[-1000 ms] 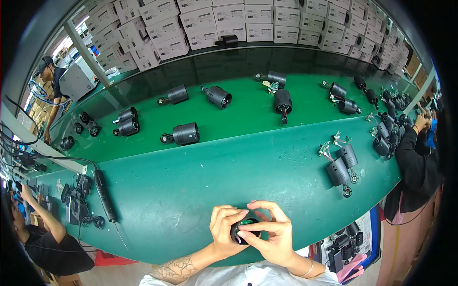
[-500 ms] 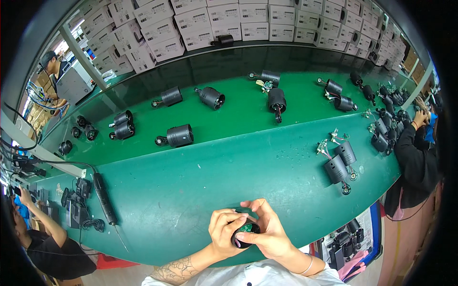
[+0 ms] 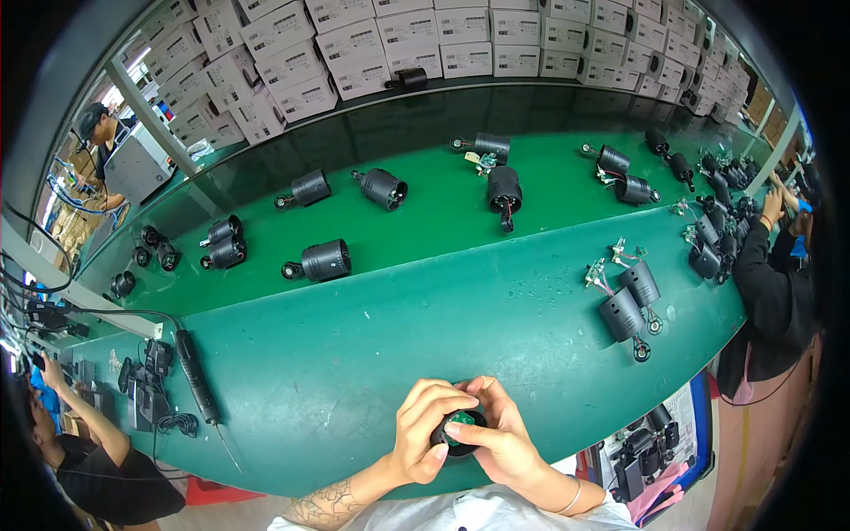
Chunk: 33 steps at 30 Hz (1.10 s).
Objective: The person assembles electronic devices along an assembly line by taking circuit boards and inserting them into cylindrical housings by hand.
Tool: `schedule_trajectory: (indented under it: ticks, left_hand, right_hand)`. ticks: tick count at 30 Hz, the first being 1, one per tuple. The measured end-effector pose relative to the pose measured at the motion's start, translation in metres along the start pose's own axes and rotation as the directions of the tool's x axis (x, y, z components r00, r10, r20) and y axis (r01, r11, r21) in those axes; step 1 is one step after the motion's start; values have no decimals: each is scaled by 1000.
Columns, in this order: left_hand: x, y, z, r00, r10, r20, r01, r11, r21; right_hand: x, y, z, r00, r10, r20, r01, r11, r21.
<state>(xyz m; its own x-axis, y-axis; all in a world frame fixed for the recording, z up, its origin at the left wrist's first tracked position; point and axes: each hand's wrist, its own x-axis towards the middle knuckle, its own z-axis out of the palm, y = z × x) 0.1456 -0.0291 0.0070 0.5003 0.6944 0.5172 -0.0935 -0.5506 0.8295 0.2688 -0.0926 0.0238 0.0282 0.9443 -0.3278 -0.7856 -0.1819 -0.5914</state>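
Note:
Between my hands, low in the middle of the view, is a black cylindrical housing (image 3: 459, 453) with its open end toward me. A green circuit board (image 3: 462, 418) shows inside that opening. My left hand (image 3: 420, 432) is wrapped round the housing's left side. My right hand (image 3: 501, 434) grips the other side, its thumb reaching over the rim onto the board. Most of the housing's body is hidden by my fingers. Two similar black housings (image 3: 622, 315) lie to the right on the bench, with wired circuit boards (image 3: 598, 276) hanging out of them.
A black electric screwdriver (image 3: 196, 375) lies left on the green bench (image 3: 354, 354), near black adapters (image 3: 146, 398). Several housings (image 3: 326, 260) stand along the raised shelf. White boxes (image 3: 354, 71) are stacked behind. Co-workers are at both sides; a blue-edged bin (image 3: 704, 429) stands lower right.
My right thumb has moved further over the opening, onto the board. My left thumb has come down beside the rim. The housing stays between both hands.

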Motion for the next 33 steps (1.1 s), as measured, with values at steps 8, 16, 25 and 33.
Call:
schedule_trajectory:
  ticks: [8, 16, 25, 33]
  left_hand:
    - [-4, 6, 6, 996, 24, -85, -16, 995, 98]
    - [-5, 8, 6, 987, 67, -147, -53, 994, 95]
    - [-4, 9, 3, 991, 61, -121, -50, 995, 89]
    - [-4, 8, 5, 992, 26, -120, -14, 995, 99]
  right_hand:
    - [-2, 0, 5, 999, 25, 39, -26, 999, 19]
    - [0, 5, 1, 997, 70, 27, -71, 996, 49]
    - [-2, 8, 1, 998, 49, 41, -51, 997, 57]
    - [-2, 9, -1, 998, 49, 40, -51, 997, 51]
